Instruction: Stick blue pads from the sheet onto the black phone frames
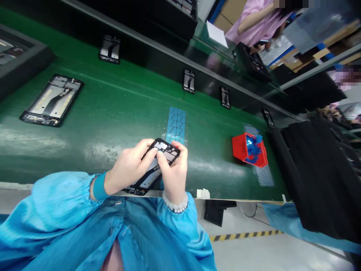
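Both hands hold one open phone frame [154, 167], black with pale inner parts, just above the near edge of the green conveyor belt [113, 109]. My left hand [128, 169] wraps its left side, fingers curled over the top. On the right side, my right hand [173, 173] grips it with the thumb pressed on the upper inner part. A sheet of blue stickers [176, 122] lies on the belt just beyond the phone.
More phone frames lie on the belt: one at far left [52, 100], others further back [109, 49] [188, 81] [225, 98]. A red bin [241, 148] with blue scraps sits to the right. A person in pink [254, 20] works at the far end. Black trays stand at the left.
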Demonstrator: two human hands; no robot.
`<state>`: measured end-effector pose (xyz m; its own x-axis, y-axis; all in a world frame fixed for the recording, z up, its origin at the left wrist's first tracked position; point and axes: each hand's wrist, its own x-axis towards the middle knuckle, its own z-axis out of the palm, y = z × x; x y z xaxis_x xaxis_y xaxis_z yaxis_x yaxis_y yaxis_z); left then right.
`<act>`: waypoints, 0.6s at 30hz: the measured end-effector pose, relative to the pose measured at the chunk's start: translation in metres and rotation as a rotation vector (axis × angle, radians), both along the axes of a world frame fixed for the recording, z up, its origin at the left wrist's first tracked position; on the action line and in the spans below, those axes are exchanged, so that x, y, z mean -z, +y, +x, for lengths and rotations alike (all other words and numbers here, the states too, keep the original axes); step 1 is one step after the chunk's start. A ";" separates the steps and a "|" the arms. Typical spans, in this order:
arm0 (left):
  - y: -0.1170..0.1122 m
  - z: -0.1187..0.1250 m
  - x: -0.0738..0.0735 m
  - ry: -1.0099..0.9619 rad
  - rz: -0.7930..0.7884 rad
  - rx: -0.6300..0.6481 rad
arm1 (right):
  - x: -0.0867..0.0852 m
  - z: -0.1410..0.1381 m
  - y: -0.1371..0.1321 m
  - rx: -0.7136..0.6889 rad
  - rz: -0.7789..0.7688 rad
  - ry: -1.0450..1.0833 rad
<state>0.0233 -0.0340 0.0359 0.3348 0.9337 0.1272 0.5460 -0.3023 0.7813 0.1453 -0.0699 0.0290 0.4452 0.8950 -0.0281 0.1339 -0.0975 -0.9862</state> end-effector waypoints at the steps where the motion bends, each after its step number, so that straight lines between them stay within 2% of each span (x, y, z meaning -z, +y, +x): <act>1: 0.000 0.000 0.001 0.005 0.001 0.002 | 0.001 0.001 0.000 -0.017 -0.007 -0.011; 6: 0.002 -0.001 0.003 -0.029 -0.044 0.018 | 0.002 0.003 0.000 -0.030 0.012 -0.121; 11: 0.003 -0.007 0.005 -0.083 -0.042 0.202 | 0.005 0.004 0.002 0.015 0.003 -0.094; 14: 0.004 -0.010 0.006 -0.097 -0.101 0.245 | 0.006 0.007 0.002 -0.048 -0.004 -0.127; 16: 0.004 -0.011 0.007 -0.104 -0.160 0.236 | 0.006 0.010 0.002 -0.077 0.056 -0.270; 18: 0.005 -0.011 0.008 -0.115 -0.202 0.202 | 0.005 0.012 0.001 -0.032 0.174 -0.510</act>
